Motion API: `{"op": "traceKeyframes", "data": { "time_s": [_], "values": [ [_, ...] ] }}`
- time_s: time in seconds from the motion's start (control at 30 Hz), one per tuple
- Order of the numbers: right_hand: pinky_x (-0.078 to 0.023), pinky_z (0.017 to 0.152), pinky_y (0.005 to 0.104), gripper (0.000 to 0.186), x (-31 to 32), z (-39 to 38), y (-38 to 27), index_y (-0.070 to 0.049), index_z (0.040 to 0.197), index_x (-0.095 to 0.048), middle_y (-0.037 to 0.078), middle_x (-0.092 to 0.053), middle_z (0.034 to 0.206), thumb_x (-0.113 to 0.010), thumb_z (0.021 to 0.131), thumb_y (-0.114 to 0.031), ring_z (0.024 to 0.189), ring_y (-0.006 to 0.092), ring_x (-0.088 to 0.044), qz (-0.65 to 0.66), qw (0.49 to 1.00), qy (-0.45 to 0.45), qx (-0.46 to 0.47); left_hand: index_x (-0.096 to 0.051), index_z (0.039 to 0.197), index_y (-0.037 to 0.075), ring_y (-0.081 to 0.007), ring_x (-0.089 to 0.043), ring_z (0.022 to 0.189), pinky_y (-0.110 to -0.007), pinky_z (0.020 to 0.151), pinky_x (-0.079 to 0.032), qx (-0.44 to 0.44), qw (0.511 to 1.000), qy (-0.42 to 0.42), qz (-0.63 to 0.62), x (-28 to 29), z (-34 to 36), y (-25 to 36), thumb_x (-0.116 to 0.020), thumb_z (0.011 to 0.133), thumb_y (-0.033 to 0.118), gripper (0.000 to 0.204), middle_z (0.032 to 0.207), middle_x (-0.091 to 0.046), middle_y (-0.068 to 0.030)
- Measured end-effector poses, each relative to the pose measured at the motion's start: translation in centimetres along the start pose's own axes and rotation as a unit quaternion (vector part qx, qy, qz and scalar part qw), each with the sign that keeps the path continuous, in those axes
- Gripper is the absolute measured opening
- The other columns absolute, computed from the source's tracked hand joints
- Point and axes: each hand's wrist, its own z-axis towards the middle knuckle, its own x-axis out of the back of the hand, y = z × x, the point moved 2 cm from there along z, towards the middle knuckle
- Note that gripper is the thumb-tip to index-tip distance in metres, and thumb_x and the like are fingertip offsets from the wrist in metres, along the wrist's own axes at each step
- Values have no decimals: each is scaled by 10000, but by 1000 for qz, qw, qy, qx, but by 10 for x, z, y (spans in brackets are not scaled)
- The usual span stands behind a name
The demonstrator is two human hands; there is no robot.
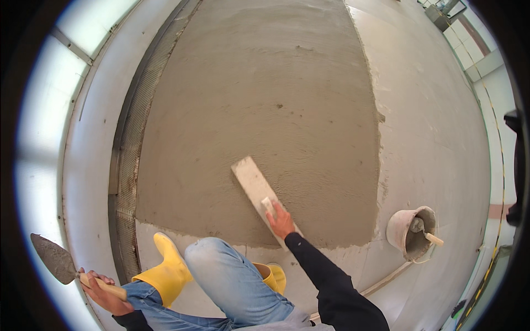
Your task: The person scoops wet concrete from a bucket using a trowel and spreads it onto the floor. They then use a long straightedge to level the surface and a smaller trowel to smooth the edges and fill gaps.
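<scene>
My right hand (282, 221) is closed round the handle of a long, pale plastering float (253, 179), which lies flat on a broad patch of wet grey mortar (248, 105) near its front edge. Fine ripples mark the mortar to the right of the float. At the lower left, off the patch, my left hand (105, 292) grips the wooden handle of a trowel (54, 259). The trowel's pointed blade is smeared with grey mortar.
A bucket (398, 229) with a wooden-handled tool (434, 239) in it stands right of the mortar. Metal mesh strip (138, 116) borders the left side. My yellow boots (168, 270) and bent knee are close to the front edge. A wooden batten (389, 276) lies at lower right.
</scene>
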Motion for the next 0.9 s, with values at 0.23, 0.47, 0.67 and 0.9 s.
{"op": "traceKeyframes", "data": {
  "time_s": [0.23,0.47,0.67,0.9],
  "values": [
    [-528,974,495,547,63,120,31,7,1421,-545,315,-660,1246,-638,977,-298,1138,463,-666,-48,991,100,-71,-456,1445,88,-55,-490,724,-222,602,-425,0,1000,5,-18,7,4,-5,-567,1021,217,457,963,-515,0],
    [-519,989,450,575,145,108,103,59,1403,-530,295,-674,1237,-632,985,-323,1130,443,-668,48,892,378,-244,-432,1474,70,-60,-482,721,-213,601,-411,16,999,38,-24,18,6,0,-546,1030,216,480,959,-521,0],
    [-535,955,466,601,13,9,-10,52,1410,-521,268,-689,1206,-674,965,-321,1082,417,-697,-61,989,134,17,-432,1458,86,-81,-488,658,-238,578,-437,67,994,66,-47,16,3,6,-535,1029,205,456,929,-509,-2],
    [-519,925,530,531,-180,28,-140,-110,1445,-514,307,-672,1178,-619,980,-344,1073,494,-646,-14,977,-206,56,-432,1450,82,-83,-489,643,-234,574,-428,60,996,49,-43,5,-5,14,-550,1019,260,481,944,-520,-11]
  ]
}}
